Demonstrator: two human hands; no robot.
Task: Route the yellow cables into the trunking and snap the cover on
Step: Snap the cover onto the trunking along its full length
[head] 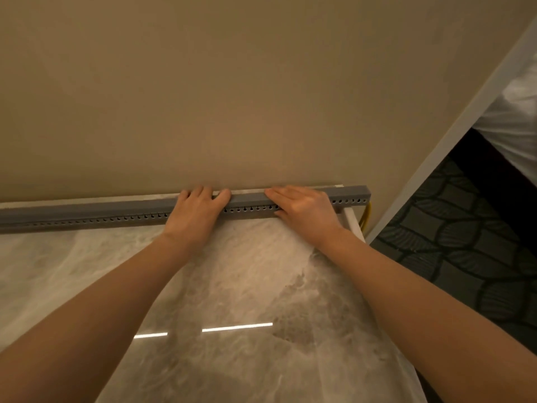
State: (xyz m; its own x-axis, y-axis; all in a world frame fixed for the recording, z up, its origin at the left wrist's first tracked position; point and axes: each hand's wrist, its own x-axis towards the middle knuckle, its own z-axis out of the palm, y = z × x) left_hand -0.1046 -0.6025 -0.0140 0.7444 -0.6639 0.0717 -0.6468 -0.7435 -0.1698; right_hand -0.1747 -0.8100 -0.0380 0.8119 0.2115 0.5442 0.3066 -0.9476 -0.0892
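A long grey trunking (96, 213) with a row of small holes along its front lies at the back of the marble tabletop (238, 286), against the beige wall. Its flat grey cover (250, 199) sits on top. My left hand (194, 212) lies across the trunking near its middle, fingers over the top and thumb stretched right. My right hand (302, 206) presses flat on the cover just to the right, fingers pointing left. Yellow cables (366, 216) hang out below the trunking's right end; the rest of them is hidden inside.
The beige wall (232, 97) rises directly behind the trunking. The table ends at the right, with a white leg (353, 222) under the corner. Beyond it lie dark patterned carpet (465, 251) and a bed with white sheets (514, 117).
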